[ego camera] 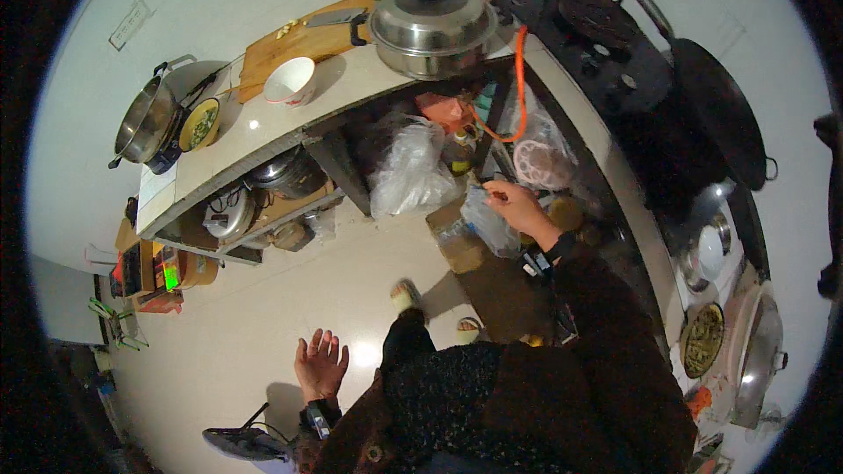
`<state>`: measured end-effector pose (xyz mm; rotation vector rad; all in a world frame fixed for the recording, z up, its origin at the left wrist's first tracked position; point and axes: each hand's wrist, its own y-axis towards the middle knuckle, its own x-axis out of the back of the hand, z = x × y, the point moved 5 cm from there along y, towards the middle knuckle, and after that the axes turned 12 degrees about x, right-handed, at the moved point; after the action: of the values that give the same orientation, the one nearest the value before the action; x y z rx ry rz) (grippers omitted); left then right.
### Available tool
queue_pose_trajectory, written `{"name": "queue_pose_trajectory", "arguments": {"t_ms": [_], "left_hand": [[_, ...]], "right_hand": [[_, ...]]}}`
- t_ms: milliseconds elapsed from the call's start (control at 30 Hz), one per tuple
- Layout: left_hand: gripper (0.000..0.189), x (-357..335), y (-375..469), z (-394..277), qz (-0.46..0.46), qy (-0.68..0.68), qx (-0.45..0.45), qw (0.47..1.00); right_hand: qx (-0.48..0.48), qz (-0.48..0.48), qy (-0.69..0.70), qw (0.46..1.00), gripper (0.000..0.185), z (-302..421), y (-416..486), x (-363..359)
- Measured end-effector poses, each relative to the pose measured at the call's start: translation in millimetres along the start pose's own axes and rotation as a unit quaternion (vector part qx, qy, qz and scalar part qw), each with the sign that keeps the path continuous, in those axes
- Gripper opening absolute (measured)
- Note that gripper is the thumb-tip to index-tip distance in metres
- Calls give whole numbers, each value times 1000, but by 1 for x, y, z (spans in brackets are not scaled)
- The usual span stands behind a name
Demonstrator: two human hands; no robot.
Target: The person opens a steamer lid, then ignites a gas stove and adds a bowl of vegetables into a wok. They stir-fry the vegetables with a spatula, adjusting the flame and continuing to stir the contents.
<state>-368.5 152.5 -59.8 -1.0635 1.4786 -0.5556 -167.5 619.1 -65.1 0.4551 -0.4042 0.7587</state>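
My right hand (517, 207) grips the top of a translucent plastic bag (490, 227), which hangs over a cardboard box (454, 243) below the counter. What the bag holds is not clear. My left hand (321, 365) is off to the side above the floor, palm up, fingers apart and holding nothing. Beyond the right hand, a pink perforated basket (543, 163) sits inside a clear bag. A white plastic bag (411, 171) and an oil bottle (461, 150) stand in the open space under the counter.
A lidded steel steamer pot (433, 29) stands on the counter corner near a white bowl (290, 82) and a cutting board (273, 59) with a cleaver (334, 17). An orange hose (522, 82) hangs by the gas stove (586, 46). A dark wok (718, 105) leans at right.
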Motion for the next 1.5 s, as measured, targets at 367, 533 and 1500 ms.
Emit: {"name": "queue_pose_trajectory", "arguments": {"t_ms": [367,533,1500], "left_hand": [[34,-31,82,-145,-9,6,28,1000],[34,-56,102,-199,-27,42,16,999],[30,-162,145,-195,-226,-7,-101,969]], "right_hand": [[-103,-70,-7,992,43,-156,143,-44],[-168,-127,-63,976,46,-170,189,-46],[-253,58,-305,916,40,-459,205,-56]]}}
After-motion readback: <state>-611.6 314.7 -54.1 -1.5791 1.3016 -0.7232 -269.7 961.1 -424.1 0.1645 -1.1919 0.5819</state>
